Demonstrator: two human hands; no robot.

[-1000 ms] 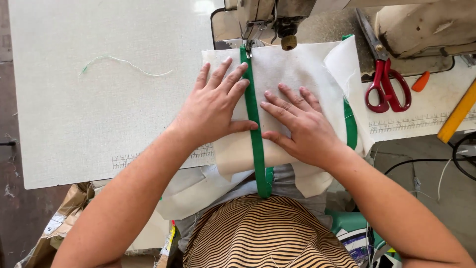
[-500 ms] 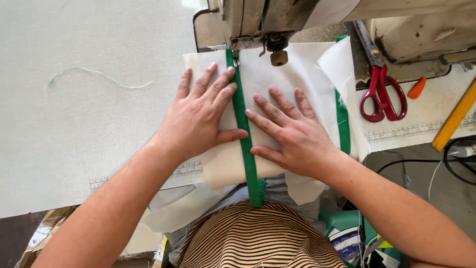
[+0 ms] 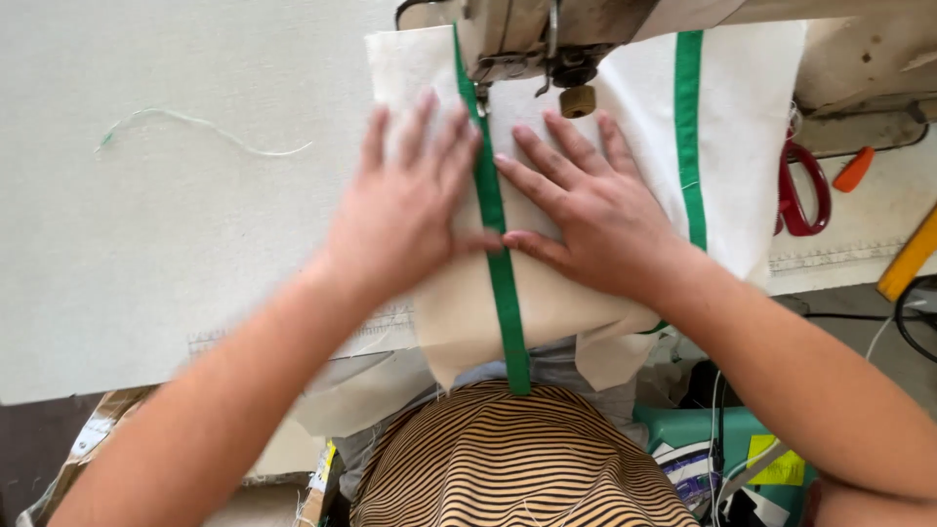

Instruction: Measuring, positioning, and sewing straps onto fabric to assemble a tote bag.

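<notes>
Seemingly both hands press cream fabric flat.

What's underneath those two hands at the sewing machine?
Both the left hand and right hand press flat on cream fabric, either side of a green strip running toward the sewing machine. The fabric directly beneath the palms is hidden.

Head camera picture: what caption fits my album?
Two hands press cream fabric with green tape under a sewing machine.
</notes>
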